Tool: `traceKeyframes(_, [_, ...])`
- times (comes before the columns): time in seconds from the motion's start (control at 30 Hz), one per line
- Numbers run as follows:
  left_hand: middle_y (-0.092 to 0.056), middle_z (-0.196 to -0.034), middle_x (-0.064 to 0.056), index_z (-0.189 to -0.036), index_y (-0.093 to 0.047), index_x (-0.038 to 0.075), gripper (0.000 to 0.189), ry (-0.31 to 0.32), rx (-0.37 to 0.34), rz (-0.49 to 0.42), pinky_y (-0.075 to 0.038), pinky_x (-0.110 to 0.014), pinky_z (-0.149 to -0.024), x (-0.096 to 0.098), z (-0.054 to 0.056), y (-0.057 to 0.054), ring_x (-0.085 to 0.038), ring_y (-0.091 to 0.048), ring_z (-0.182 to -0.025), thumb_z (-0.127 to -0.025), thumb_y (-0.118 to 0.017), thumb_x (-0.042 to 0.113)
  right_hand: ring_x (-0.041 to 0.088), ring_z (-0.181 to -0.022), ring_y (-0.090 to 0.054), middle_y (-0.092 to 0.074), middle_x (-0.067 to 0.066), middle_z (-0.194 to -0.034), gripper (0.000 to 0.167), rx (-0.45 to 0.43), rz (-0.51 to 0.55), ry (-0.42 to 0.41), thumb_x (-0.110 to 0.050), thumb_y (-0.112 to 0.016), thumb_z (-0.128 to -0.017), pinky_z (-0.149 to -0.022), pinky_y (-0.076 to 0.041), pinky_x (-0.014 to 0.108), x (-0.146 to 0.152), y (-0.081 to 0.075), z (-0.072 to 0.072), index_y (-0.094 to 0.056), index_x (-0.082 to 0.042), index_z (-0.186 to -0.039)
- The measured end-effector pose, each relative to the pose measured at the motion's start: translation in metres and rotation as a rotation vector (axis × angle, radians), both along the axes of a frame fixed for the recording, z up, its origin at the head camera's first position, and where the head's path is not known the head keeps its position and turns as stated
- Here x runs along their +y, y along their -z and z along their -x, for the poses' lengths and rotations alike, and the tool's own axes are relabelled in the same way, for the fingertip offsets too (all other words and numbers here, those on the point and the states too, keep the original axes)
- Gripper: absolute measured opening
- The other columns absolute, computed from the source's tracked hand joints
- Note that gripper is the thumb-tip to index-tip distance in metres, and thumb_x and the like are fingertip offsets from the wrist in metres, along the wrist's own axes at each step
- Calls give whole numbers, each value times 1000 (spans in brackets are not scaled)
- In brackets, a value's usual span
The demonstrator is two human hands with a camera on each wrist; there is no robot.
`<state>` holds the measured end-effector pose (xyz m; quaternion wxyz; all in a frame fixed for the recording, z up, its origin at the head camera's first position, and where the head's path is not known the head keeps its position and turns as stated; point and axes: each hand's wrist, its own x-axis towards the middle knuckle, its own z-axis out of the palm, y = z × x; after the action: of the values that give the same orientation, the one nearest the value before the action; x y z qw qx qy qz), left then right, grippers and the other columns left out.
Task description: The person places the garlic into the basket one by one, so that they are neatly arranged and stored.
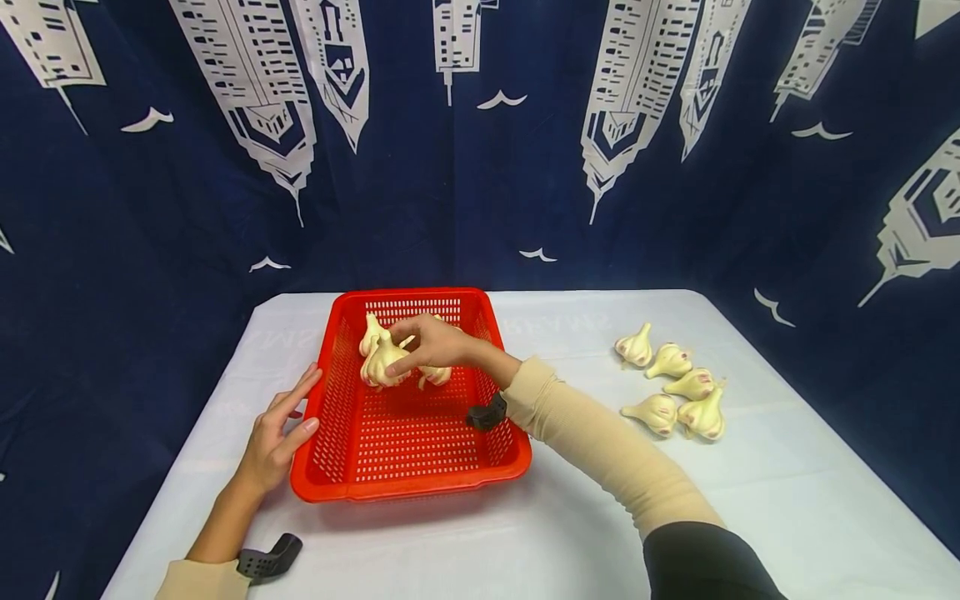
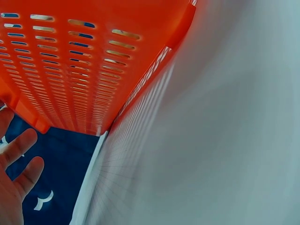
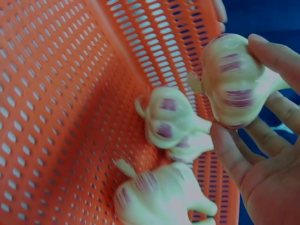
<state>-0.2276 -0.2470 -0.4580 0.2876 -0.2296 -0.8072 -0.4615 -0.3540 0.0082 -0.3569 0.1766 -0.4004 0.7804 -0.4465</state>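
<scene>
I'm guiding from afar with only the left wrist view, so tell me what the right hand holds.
Observer: The right hand holds a garlic bulb.
Operator: Now say what lies in the basket.
Observer: At least three more bulbs, seen in the right wrist view.
Operator: Count any left outside it.
Observer: Five loose bulbs lie on the table, to the right of the basket.
</scene>
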Motion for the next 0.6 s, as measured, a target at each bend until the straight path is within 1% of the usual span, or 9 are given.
traceKeyframes(0.07, [-46, -149, -14, -143, -52, 5, 64, 0, -2, 1, -38, -19, -78, 0, 0, 1, -6, -49, -103, -80, -55, 6, 19, -88, -69, -67, 12, -110, 37, -6, -33, -14, -5, -80, -80, -78, -56, 37, -6, 3, -1, -65, 1, -112])
traceKeyframes(0.13, [-46, -149, -14, -143, -52, 5, 64, -2, -5, 3, -38, -18, -78, 0, 0, 0, -6, -49, -103, -80, -55, 6, 16, -86, -67, -67, 10, -110, 39, 11, -68, -15, -6, -81, -79, -76, -56, 38, -11, 4, -2, -65, -1, -115])
traceKeyframes(0.23, [-45, -149, -14, -144, -51, 5, 64, -11, -15, 9, -38, -18, -79, 1, 0, -1, -5, -49, -104, -80, -56, 7, 15, -87, -64, -67, 6, -111, 39, 64, -122, -18, -8, -82, -79, -77, -55, 33, -18, 6, -4, -65, -3, -113])
traceKeyframes(0.3, [-45, -150, -14, -144, -51, 5, 64, -17, -21, 15, -38, -18, -78, 1, 0, -1, -5, -49, -104, -80, -56, 7, 16, -93, -64, -67, 6, -112, 38, 105, -148, -24, -9, -83, -78, -83, -53, 28, -22, 9, -5, -65, -3, -111])
traceKeyframes(0.4, [-45, -150, -13, -144, -51, 5, 64, -24, -26, 22, -38, -18, -78, 2, 0, -2, -4, -48, -103, -80, -56, 8, 17, -99, -65, -67, 7, -113, 39, 144, -194, -24, -10, -84, -77, -87, -51, 24, -28, 15, -7, -65, -2, -110])
traceKeyframes(0.47, [-45, -150, -13, -144, -51, 5, 64, -28, -27, 26, -38, -18, -78, 2, -1, -1, -4, -48, -103, -80, -56, 8, 15, -98, -65, -68, 7, -111, 39, 182, -232, -35, -11, -84, -77, -85, -50, 22, -31, 19, -8, -66, -2, -110])
traceKeyframes(0.53, [-46, -150, -13, -144, -51, 5, 64, -29, -27, 26, -38, -18, -78, 2, -1, -1, -4, -48, -103, -80, -56, 8, 11, -92, -64, -69, 6, -107, 39, 231, -277, -45, -13, -85, -76, -80, -48, 18, -33, 22, -10, -68, -4, -110])
traceKeyframes(0.6, [-46, -149, -13, -144, -51, 6, 63, -30, -26, 25, -38, -19, -78, 1, -1, -1, -4, -48, -103, -81, -56, 8, 7, -85, -60, -70, 2, -100, 38, 291, -312, -64, -15, -86, -76, -75, -45, 16, -35, 25, -12, -69, -5, -108])
